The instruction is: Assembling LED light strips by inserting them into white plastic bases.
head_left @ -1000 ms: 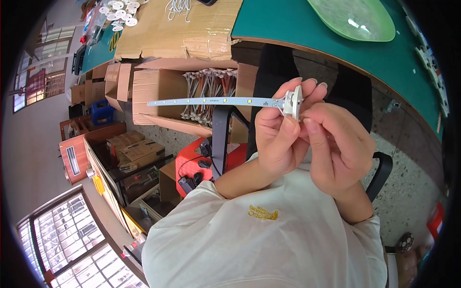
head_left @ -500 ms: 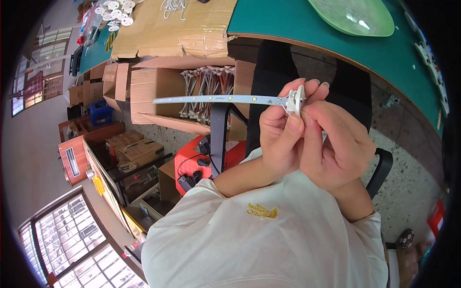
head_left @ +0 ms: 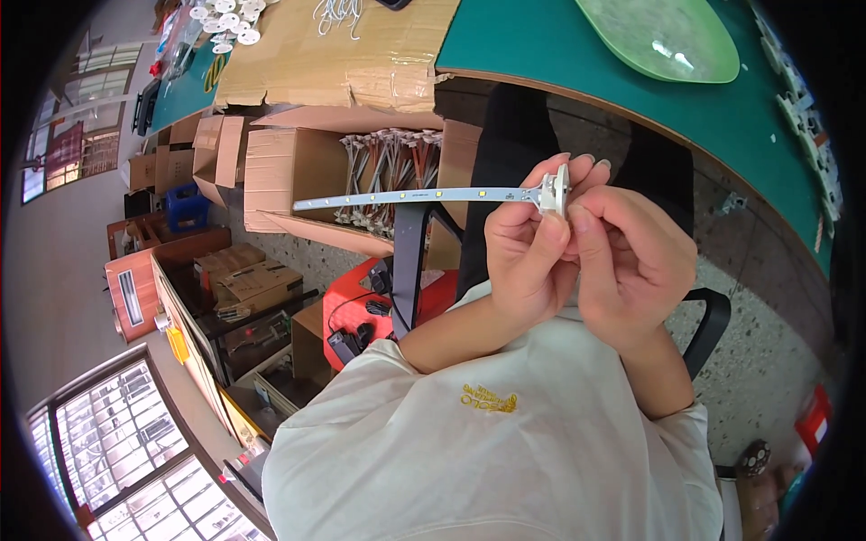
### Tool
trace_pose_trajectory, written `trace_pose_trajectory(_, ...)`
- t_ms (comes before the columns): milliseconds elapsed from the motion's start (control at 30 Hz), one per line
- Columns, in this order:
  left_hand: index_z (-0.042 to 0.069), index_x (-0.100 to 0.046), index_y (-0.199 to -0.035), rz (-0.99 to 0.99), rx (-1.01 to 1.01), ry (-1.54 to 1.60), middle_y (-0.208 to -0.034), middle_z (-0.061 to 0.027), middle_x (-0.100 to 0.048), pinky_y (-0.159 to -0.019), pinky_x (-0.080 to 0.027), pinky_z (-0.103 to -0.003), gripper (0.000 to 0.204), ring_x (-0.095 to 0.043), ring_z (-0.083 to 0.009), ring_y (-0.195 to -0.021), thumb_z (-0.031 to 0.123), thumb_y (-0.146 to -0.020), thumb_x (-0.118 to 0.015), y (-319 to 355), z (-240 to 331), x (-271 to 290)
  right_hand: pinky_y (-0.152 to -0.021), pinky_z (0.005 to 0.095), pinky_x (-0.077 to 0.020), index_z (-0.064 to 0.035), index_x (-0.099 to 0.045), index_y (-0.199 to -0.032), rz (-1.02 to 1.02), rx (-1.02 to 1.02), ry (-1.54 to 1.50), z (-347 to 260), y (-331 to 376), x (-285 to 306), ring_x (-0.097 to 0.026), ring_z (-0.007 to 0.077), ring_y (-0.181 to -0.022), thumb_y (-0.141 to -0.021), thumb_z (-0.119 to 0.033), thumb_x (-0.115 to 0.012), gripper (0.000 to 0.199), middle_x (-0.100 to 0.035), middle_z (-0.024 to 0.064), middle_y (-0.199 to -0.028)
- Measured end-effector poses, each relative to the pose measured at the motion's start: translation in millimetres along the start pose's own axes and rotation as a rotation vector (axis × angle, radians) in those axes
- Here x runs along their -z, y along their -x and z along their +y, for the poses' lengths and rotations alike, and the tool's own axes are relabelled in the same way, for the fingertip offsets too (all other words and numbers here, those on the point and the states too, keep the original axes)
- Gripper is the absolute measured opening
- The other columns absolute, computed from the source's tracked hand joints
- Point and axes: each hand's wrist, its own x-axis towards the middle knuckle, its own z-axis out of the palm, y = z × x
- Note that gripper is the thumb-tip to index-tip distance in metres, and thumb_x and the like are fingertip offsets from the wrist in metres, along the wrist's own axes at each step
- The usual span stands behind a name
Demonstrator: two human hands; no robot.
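Note:
A long thin LED strip [head_left: 420, 196] with small yellow chips sticks out to the left from a white round end piece [head_left: 553, 192]. My left hand [head_left: 529, 257] grips that end piece between thumb and fingers, just where the strip joins it. My right hand [head_left: 636, 257] is pinched against the piece's right side, its thumb and index finger together at the edge. Whatever lies between those right fingertips is hidden. Both hands are raised above my lap, away from the table.
A green table [head_left: 541, 50] runs along the far side, with a cardboard sheet [head_left: 361, 68] and a light green bowl [head_left: 667, 41] on it. White parts line its right side. An open carton [head_left: 271, 176] of bundled strips stands below, near a red stool [head_left: 347, 293] and a black armrest [head_left: 708, 325].
The view has shifted slightly. The strip's free end has dipped a little, and my right hand has shifted slightly against the end piece, which my left hand still holds.

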Motion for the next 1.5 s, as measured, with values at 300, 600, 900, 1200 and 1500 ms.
trace_pose_trajectory(300, -0.009, -0.042, -0.135, -0.085, -0.219, -0.475, -0.133, -0.0270, -0.050, -0.104, -0.044, -0.053, 0.045, -0.050, -0.0392, -0.125, 0.004, -0.094, -0.057, -32.9, 70.3, 2.8, -0.064, 0.0264, -0.0505, 0.0080, -0.065, -0.088, -0.046, 0.051, -0.040, -6.0, -27.8, 1.7, -0.063, 0.0176, -0.069, -0.082, 0.007, -0.062, 0.006, -0.066, 0.0133, -0.080)
trace_pose_trajectory(600, -0.002, -0.071, -0.084, 0.323, -0.297, -2.509, -0.067, -0.0156, -0.065, -0.061, -0.050, -0.034, 0.040, -0.063, -0.0251, -0.060, 0.037, -0.077, -0.073, -227.8, 368.8, 19.8, -0.065, 0.0264, -0.0491, 0.0069, -0.066, -0.092, 0.439, 0.098, 0.721, 46.8, -98.4, 122.4, -0.060, 0.0136, -0.070, -0.090, -0.008, -0.067, 0.015, -0.067, 0.0086, -0.080)
trace_pose_trajectory(900, 0.002, -0.074, -0.085, 0.142, 0.137, -2.972, -0.089, -0.0211, -0.070, -0.078, -0.055, -0.043, 0.049, -0.067, -0.0355, -0.085, 0.046, -0.063, -0.075, -383.7, 428.7, 43.3, -0.059, 0.0280, -0.0457, 0.0042, -0.067, -0.085, 0.464, -0.127, 0.791, 26.5, -112.6, 112.7, -0.056, 0.0143, -0.064, -0.090, -0.013, -0.068, 0.018, -0.064, 0.0079, -0.072)
trace_pose_trajectory(1200, 0.005, -0.073, -0.082, 0.221, -0.084, -2.964, -0.087, -0.0182, -0.070, -0.077, -0.055, -0.044, 0.039, -0.068, -0.0347, -0.086, 0.043, -0.077, -0.070, -405.5, 411.8, 32.6, -0.061, 0.0373, -0.0499, 0.0013, -0.069, -0.079, 0.408, -0.127, 0.869, 32.4, -110.0, 119.4, -0.062, 0.0257, -0.064, -0.086, -0.020, -0.072, 0.022, -0.066, 0.0139, -0.072)
trace_pose_trajectory(1500, -0.001, -0.063, -0.071, 0.094, -0.745, -1.905, -0.056, -0.0141, -0.054, -0.049, -0.039, -0.036, 0.025, -0.049, -0.0243, -0.048, 0.018, -0.087, -0.066, -267.5, 239.1, 7.6, -0.053, 0.0226, -0.0382, 0.0046, -0.064, -0.081, 0.309, 0.021, 0.666, 40.2, -103.3, 111.7, -0.049, 0.0074, -0.059, -0.089, -0.008, -0.068, 0.015, -0.058, 0.0027, -0.066)
